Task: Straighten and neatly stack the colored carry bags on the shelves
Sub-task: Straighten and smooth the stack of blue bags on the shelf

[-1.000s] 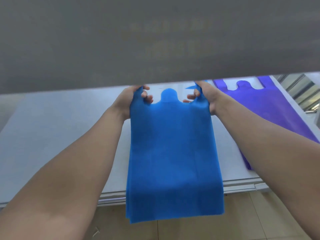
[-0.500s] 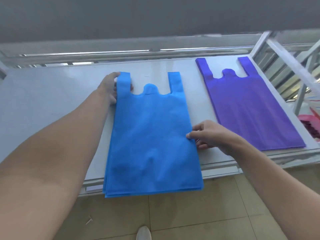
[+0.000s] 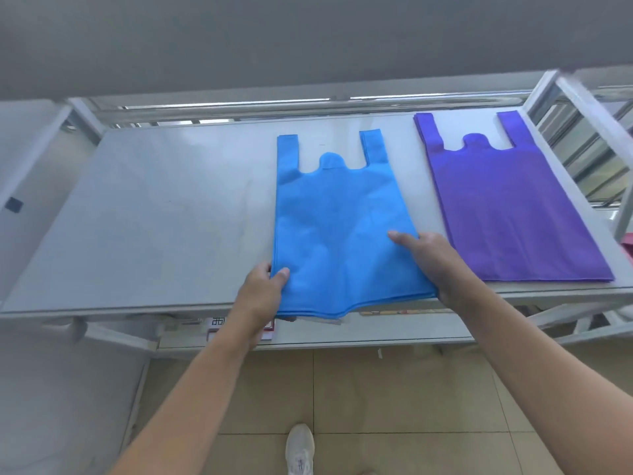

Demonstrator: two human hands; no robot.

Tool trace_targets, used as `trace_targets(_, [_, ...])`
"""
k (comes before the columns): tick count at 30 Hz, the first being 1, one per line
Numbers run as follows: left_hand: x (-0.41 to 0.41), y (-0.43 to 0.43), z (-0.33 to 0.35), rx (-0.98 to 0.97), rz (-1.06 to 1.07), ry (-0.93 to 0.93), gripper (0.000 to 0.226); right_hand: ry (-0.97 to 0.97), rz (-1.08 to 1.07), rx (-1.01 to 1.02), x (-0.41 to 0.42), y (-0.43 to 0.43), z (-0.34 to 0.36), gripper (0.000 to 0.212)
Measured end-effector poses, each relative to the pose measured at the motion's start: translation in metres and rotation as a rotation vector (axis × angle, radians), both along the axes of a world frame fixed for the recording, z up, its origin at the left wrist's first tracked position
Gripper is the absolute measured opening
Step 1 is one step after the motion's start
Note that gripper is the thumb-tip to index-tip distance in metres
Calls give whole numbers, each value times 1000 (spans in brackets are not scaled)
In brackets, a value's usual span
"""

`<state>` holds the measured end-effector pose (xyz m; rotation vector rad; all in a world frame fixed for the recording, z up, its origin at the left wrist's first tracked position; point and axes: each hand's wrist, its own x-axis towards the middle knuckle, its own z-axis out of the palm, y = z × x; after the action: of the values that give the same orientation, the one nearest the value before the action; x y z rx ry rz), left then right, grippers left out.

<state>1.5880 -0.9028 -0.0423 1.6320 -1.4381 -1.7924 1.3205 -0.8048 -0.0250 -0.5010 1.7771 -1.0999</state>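
The left hand (image 3: 262, 293) pinched the blue bags (image 3: 335, 228) at their near-left corner, thumb on top; the right hand (image 3: 435, 265) gripped their near-right edge. They lay midway along the shelf (image 3: 154, 217), overhanging its front; the purple bags (image 3: 507, 207) lay at its right end.

Grey metal shelf (image 3: 154, 217) in front of me, white frame posts (image 3: 545, 86) at right. Grey board (image 3: 308, 36) over my head. Tan floor tiles (image 3: 394, 389) below. Pale wall (image 3: 30, 371) at my left. Bright light behind back rail (image 3: 308, 106).
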Motion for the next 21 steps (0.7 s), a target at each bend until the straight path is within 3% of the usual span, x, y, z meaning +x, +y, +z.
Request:
trace_targets(3, [-7, 0, -3, -227, 72, -154, 25, 120, 210, 91, 11, 22, 2, 26])
trace_targets(6, [-15, -12, -6, -319, 57, -214, 26, 175, 168, 98, 17, 21, -5, 18])
trace_targets(9, [-26, -29, -7, -431, 10, -274, 23, 303, 43, 41, 10, 6, -11, 24])
trace_targets(13, [-31, -39, -9, -573, -48, -329, 37, 504, 102, 76, -3, 5, -20, 33])
trace_targets(17, [-28, -25, -18, -783, -115, -473, 35, 694, 186, 50, -10, 16, -23, 39])
trace_targets(19, [-22, -21, -22, -1013, -227, -479, 26, 790, 226, 17, -12, 22, -23, 48])
trace_targets(21, [-15, -21, -22, -1157, -467, -354, 19, 1014, 276, 1, -12, 29, -24, 54])
